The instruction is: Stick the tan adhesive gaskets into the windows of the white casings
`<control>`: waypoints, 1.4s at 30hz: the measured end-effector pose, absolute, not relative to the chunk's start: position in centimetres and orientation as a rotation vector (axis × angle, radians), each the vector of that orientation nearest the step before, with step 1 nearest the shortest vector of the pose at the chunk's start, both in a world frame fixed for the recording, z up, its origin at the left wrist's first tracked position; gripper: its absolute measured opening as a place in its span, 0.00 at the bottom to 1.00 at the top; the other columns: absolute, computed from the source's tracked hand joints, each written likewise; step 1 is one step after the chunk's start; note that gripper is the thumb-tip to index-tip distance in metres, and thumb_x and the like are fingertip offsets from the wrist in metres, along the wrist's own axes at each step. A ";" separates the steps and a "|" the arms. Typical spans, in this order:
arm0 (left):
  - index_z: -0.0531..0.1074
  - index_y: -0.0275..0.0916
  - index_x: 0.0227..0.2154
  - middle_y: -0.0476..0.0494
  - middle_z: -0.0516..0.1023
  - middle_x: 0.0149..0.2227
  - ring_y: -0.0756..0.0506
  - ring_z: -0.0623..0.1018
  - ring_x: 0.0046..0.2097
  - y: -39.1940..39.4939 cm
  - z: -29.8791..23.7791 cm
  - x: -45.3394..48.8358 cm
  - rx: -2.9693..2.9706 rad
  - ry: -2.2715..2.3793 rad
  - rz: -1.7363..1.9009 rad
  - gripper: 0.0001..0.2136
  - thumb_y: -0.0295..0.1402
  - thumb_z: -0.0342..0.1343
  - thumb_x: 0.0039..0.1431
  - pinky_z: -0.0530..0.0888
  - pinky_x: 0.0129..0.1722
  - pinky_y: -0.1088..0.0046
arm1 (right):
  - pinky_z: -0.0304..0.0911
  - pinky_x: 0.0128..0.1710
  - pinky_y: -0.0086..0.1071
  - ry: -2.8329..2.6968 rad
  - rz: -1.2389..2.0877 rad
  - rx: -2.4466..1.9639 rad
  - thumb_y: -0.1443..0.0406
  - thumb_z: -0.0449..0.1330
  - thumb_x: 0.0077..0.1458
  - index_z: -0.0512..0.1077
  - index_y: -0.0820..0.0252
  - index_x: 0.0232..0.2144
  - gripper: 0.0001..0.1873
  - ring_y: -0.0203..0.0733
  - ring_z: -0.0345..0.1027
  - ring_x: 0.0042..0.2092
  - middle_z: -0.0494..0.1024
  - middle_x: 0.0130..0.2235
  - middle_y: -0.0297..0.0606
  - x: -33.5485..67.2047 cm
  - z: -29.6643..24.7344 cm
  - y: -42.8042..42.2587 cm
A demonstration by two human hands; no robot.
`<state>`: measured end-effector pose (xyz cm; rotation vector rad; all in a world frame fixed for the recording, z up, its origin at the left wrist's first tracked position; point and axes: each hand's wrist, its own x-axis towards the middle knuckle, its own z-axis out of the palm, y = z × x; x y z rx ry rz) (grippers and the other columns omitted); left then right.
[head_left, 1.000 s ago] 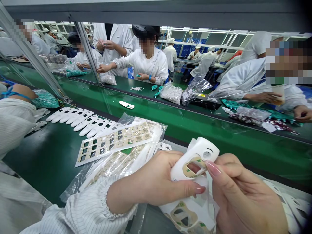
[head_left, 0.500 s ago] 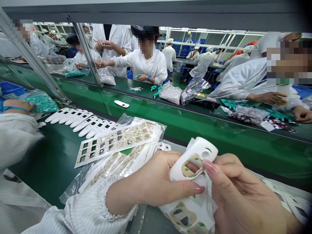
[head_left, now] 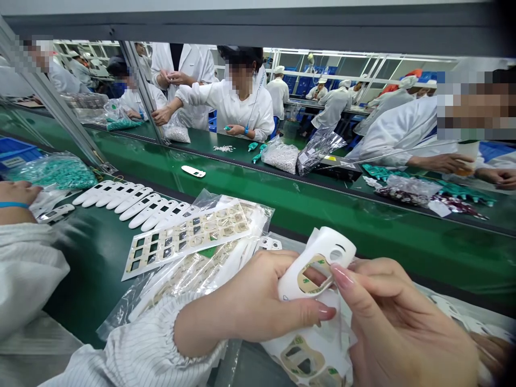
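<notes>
My left hand (head_left: 258, 301) is closed around a white plastic casing (head_left: 291, 277), tilted up, with a round hole near its top. Around its window sits a tan adhesive sticker (head_left: 307, 279) with green print. The thumb and fingertips of my right hand (head_left: 387, 312) pinch at the right edge of that sticker; the fingers behind are partly hidden. Beneath the casing, a white backing sheet with more adhesive stickers (head_left: 296, 352) hangs between my hands, its upper part covered by them.
Sticker sheets (head_left: 189, 236) lie on plastic bags left of my hands, near a row of white casings (head_left: 139, 207). Another casing (head_left: 193, 171) lies on the green conveyor belt (head_left: 250, 191). A co-worker's hand (head_left: 16, 194) is at left; another hand (head_left: 494, 346) shows at lower right.
The co-worker's arm at left has drawn back, uncovering a casing beside the green bag. The casing on the belt has shifted slightly left. A hand has appeared at lower right. My grip looks the same.
</notes>
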<state>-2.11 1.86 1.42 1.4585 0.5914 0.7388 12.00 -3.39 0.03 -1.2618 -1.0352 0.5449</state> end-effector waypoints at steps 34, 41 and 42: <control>0.77 0.31 0.34 0.43 0.75 0.30 0.49 0.72 0.29 3.6 -0.4 -1.2 1.385 0.726 0.617 0.22 0.49 0.62 0.50 0.67 0.26 0.77 | 0.58 0.21 0.27 -0.889 1.092 -1.054 0.55 0.72 0.42 0.72 0.63 0.21 0.18 0.32 0.61 0.21 0.71 0.19 0.31 19.3 -2.3 2.1; 0.79 0.33 0.37 0.40 0.79 0.41 0.51 0.73 0.26 5.4 -1.4 -0.9 1.524 0.914 0.693 0.21 0.49 0.57 0.55 0.69 0.23 0.77 | 0.69 0.30 0.30 -0.434 0.932 -1.199 0.60 0.58 0.62 0.70 0.63 0.43 0.12 0.33 0.70 0.33 0.75 0.38 0.36 24.3 -10.0 7.9; 0.79 0.33 0.37 0.39 0.79 0.43 0.50 0.74 0.28 5.4 -1.3 -0.9 1.533 0.903 0.694 0.20 0.47 0.58 0.56 0.69 0.24 0.76 | 0.71 0.34 0.33 -0.408 0.919 -1.206 0.60 0.58 0.62 0.70 0.63 0.45 0.13 0.36 0.71 0.36 0.75 0.41 0.37 24.5 -10.8 8.2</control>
